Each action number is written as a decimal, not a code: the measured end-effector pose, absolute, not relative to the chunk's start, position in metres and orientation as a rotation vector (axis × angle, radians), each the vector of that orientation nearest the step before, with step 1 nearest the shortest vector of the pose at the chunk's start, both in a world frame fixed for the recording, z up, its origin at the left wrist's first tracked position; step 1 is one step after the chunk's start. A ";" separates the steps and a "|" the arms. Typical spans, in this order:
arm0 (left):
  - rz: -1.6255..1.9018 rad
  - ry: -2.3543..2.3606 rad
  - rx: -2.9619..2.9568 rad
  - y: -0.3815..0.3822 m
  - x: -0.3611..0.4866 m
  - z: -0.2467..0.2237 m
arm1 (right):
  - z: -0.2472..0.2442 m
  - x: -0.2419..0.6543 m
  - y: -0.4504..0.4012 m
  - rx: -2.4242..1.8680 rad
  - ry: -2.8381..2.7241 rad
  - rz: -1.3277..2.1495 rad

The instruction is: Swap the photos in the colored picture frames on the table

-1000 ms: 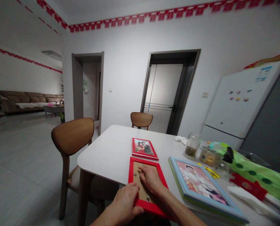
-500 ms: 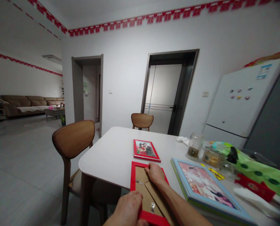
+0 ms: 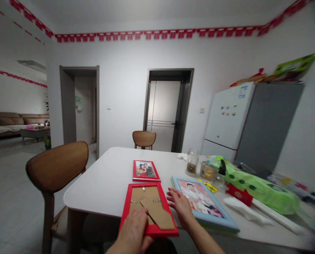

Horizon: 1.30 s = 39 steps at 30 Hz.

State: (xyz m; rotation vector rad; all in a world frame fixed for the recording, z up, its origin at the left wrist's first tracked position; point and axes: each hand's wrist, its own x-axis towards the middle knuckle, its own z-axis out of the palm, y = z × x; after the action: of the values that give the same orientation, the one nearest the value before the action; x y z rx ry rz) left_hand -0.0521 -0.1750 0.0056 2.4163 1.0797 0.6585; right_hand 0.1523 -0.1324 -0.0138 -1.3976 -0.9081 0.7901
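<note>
A red picture frame (image 3: 127, 199) lies back side up at the table's near edge, showing its brown backing board, a folded stand and small metal clips. My left hand (image 3: 134, 225) grips its lower left part, fingers over the backing. Just off the frame's right side, my right hand (image 3: 181, 207) is open with fingers apart, holding nothing. Behind it lies a second red picture frame (image 3: 146, 170), its photo of two people facing up. To the right, a light blue picture frame (image 3: 203, 199) rests face up on a green-edged item.
On the right of the white table (image 3: 99, 183) stand a glass jar (image 3: 192, 162), a round container (image 3: 207, 170), a green package (image 3: 260, 188) and a red box (image 3: 238, 194). A wooden chair (image 3: 58, 165) is at the left, another chair (image 3: 144, 138) behind.
My right hand has let go of the red frame and moved off to its right, opening. The frame's back is now more exposed. My view has turned to the right.
</note>
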 end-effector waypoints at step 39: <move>0.835 1.215 2.046 -0.123 0.054 -0.016 | 0.024 0.261 -0.128 -1.956 -1.555 -0.119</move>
State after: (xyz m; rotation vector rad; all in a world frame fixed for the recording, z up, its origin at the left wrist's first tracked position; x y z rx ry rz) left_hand 0.0545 -0.1228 -0.0156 2.0461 1.2150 0.8355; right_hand 0.2610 -0.1276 0.0235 -1.9557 -1.5549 -0.1190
